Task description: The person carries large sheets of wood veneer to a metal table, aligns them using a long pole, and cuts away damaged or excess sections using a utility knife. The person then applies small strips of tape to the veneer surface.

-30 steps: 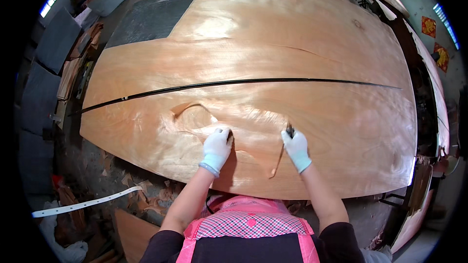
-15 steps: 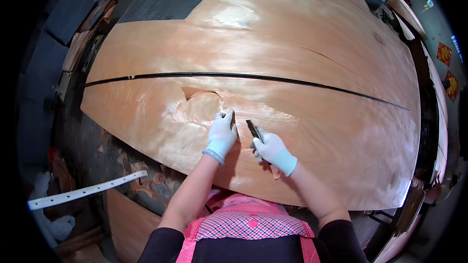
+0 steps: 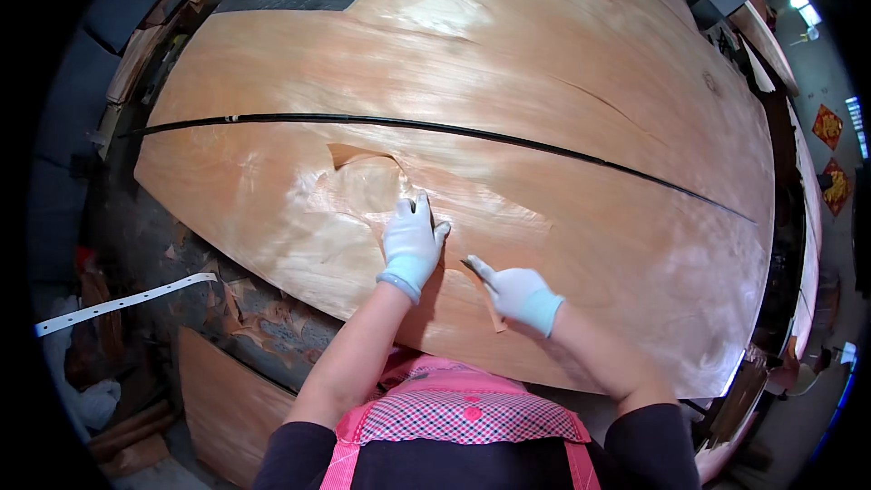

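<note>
A large sheet of thin wood veneer (image 3: 562, 154) covers the work table, with a dark seam (image 3: 508, 134) running across it. My left hand (image 3: 413, 240), in a white glove, presses flat on the veneer beside a torn patch (image 3: 358, 183). My right hand (image 3: 515, 294), also gloved, grips a small knife (image 3: 474, 266) whose blade points toward my left hand. A narrow cut strip of veneer (image 3: 493, 311) lies under my right hand.
Veneer scraps (image 3: 249, 318) litter the floor at the table's near left edge. A white perforated strap (image 3: 122, 302) lies at the left. Another veneer piece (image 3: 222, 399) leans below. Stacked sheets (image 3: 136, 54) sit at the far left, and benches line the right.
My right hand with the knife has moved left and down, closer to my left hand. My left hand stays pressed on the veneer beside the torn patch. My view has shifted left.
</note>
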Action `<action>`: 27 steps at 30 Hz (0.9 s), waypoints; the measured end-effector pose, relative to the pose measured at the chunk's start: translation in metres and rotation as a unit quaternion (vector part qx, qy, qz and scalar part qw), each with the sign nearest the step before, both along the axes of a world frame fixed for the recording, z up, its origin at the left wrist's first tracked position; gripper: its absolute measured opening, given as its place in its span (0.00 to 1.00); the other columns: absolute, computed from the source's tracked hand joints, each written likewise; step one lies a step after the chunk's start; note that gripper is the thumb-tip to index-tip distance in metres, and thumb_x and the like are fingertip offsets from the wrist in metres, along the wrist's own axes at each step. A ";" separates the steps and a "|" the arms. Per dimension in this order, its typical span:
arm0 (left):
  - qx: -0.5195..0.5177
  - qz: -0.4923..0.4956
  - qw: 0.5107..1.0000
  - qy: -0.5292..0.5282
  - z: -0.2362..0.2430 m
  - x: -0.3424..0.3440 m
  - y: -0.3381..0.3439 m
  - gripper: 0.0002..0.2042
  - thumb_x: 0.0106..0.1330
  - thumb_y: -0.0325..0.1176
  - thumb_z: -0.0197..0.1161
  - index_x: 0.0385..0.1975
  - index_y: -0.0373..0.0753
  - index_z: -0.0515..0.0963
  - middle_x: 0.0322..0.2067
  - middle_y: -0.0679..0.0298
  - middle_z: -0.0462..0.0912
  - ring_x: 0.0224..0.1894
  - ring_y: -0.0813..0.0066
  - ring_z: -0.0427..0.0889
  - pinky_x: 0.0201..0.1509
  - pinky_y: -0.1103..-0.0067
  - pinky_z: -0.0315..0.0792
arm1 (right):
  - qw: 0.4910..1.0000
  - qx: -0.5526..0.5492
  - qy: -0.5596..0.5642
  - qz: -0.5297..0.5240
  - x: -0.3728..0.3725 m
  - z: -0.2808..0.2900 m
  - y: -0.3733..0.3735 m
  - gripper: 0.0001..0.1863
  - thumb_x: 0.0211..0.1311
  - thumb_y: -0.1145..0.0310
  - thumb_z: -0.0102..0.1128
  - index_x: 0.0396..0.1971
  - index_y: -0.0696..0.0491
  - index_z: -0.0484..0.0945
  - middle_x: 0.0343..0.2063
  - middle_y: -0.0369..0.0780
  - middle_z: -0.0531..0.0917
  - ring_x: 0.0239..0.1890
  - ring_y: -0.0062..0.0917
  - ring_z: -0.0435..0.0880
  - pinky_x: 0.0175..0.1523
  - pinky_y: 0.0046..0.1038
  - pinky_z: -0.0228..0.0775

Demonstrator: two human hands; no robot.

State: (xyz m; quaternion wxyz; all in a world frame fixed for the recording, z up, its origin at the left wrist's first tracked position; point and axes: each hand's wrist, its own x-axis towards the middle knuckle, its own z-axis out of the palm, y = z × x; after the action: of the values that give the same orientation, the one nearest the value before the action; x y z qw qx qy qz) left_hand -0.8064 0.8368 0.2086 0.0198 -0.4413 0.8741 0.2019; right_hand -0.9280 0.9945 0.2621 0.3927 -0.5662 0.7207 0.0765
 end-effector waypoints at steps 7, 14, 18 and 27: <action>-0.003 0.010 1.000 0.019 -0.003 -0.002 -0.002 0.37 0.60 0.50 0.65 0.65 0.37 0.61 0.50 0.48 0.70 0.49 0.53 0.75 0.52 0.66 0.72 | 0.946 -0.056 0.127 0.294 -0.160 0.025 0.042 0.28 0.58 0.69 0.53 0.60 0.31 0.70 0.29 0.41 0.81 0.31 0.38 0.82 0.35 0.37 0.72; 0.017 0.082 0.997 -0.004 0.007 -0.006 -0.008 0.48 0.52 0.52 0.71 0.66 0.30 0.55 0.51 0.50 0.70 0.52 0.58 0.73 0.54 0.72 0.72 | 0.937 -0.240 0.064 0.244 -0.086 -0.005 -0.081 0.26 0.63 0.68 0.49 0.61 0.33 0.70 0.31 0.39 0.80 0.34 0.37 0.81 0.39 0.37 0.73; 0.065 0.112 0.992 0.010 0.011 -0.008 -0.012 0.47 0.50 0.52 0.73 0.66 0.35 0.59 0.51 0.50 0.69 0.53 0.58 0.72 0.56 0.72 0.71 | 0.906 -0.232 0.082 0.344 -0.068 -0.024 -0.128 0.25 0.64 0.68 0.49 0.60 0.30 0.70 0.32 0.41 0.81 0.35 0.36 0.82 0.39 0.35 0.73; -0.003 0.036 0.999 -0.040 0.004 -0.012 -0.005 0.31 0.57 0.41 0.68 0.62 0.48 0.69 0.49 0.52 0.71 0.48 0.56 0.75 0.51 0.67 0.71 | 0.949 -0.122 0.166 0.239 -0.117 -0.025 -0.073 0.34 0.59 0.71 0.55 0.65 0.29 0.63 0.31 0.42 0.80 0.33 0.36 0.83 0.33 0.36 0.71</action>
State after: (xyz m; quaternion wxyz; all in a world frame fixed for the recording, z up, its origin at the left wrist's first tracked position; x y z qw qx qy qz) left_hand -0.8186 0.8317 0.2122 0.0461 -0.4807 0.8566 0.1819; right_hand -1.0448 0.9210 0.2368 0.1657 -0.7447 0.6232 0.1720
